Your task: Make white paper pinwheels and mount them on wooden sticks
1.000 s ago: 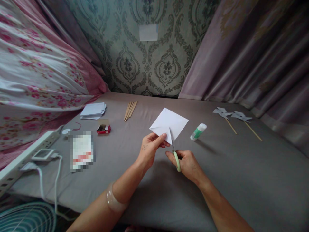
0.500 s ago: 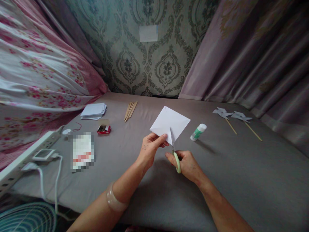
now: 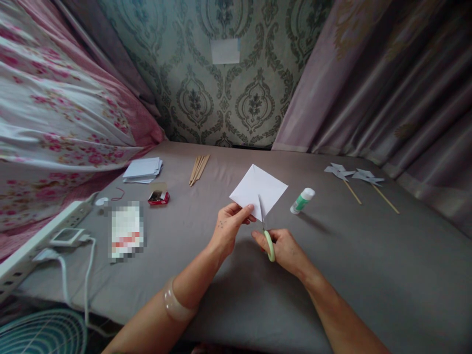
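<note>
A white square sheet of paper with faint crease lines is held up over the table, one corner toward me. My left hand pinches it near that lower corner, thumb on top and fingers beneath. In my right hand is a pair of scissors with pale green handles. One blade lies over the paper, pointing from the near corner toward the middle; the other blade is hidden. A white and green glue stick stands a little tilted to the right of the sheet.
Two paper pinwheels on sticks lie at the right. Toward the back left are a paper stack, several wooden sticks and a small red box. A power strip with cables runs along the left edge, above a fan.
The paper rose and tilted slightly, then dipped back. My hands and the scissors stay nearly in place, the scissors shifting only a little.
</note>
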`<state>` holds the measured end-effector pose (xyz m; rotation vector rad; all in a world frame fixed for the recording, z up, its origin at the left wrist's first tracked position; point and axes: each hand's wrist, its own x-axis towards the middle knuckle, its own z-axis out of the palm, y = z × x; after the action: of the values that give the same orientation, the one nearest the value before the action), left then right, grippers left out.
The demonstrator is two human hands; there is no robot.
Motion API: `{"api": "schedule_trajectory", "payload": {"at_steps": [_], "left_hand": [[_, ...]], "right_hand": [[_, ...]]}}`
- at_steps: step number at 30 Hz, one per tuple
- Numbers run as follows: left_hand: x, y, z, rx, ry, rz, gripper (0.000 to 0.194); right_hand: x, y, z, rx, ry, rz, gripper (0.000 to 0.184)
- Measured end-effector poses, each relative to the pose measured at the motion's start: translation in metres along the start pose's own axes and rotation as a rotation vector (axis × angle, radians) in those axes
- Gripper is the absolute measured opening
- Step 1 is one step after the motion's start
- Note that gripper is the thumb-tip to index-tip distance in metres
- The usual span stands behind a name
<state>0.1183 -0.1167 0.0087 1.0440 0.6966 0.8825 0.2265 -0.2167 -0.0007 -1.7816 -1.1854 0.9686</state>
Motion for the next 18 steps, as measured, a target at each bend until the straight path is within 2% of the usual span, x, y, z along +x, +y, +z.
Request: {"api": "schedule_trajectory", "payload": {"at_steps": [4, 7, 10, 12, 16, 18], "left_hand": [[0.007, -0.004, -0.007, 0.093, 0.071, 0.016, 0.022], [0.015, -0.009, -0.015, 0.203, 0.06, -0.046, 0.025], [0.023, -0.016, -0.023, 0.368, -0.005, -0.069, 0.024], [0.028, -0.021, -0.027, 0.56, -0.04, -0.044, 0.023], [0.038, -0.029, -0.033, 1.043, -0.01, 0.135, 0.017], [0.041, -0.032, -0.036, 1.186, 0.025, 0.186, 0.015]], "right_hand": [[-0.005, 0.001, -0.015, -0.104, -0.271, 0.077, 0.056], [-0.011, 0.003, -0.037, -0.281, -0.347, 0.102, 0.057], [-0.014, 0.007, -0.062, -0.387, -0.31, 0.138, 0.058], [-0.015, 0.01, -0.076, -0.415, -0.242, 0.179, 0.057], [-0.023, 0.018, -0.1, -0.502, -0.05, 0.259, 0.058], [-0.031, 0.023, -0.115, -0.506, 0.056, 0.286, 0.058]]}}
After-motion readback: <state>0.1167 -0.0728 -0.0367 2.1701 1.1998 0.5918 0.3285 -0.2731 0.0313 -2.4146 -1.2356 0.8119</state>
